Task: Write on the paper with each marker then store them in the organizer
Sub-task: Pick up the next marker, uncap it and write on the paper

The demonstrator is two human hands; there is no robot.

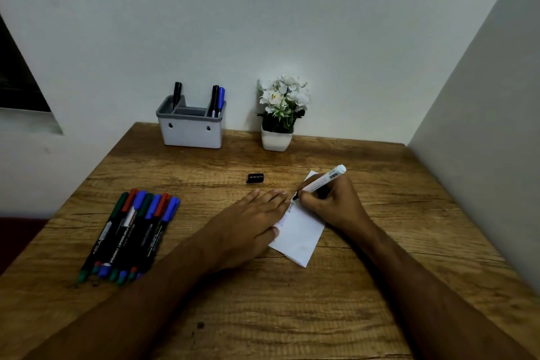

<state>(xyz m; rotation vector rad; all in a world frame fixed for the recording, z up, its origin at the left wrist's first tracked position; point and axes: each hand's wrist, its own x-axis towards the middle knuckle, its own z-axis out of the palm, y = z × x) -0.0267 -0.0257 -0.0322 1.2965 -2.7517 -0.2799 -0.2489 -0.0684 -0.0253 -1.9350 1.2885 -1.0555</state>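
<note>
**Writing with white-barrelled marker**

Wooden bench (292,316) carries everything. Grey organizer (191,131) at the far edge holds three markers upright. Paper (301,240) lies between my hands. Left hand (248,222) flat, fingers straight, pressing the paper's left edge. Right hand (333,202) grips the white marker (321,183), tip on paper. Loose markers (131,231) lie left. Black cap (255,178) lies beyond the paper.

7 markers (133,232) on desk, 3 in organizer (191,128), 1 in hand, 1 cap (255,178), 1 paper (301,235), 1 plant (280,114).
</note>
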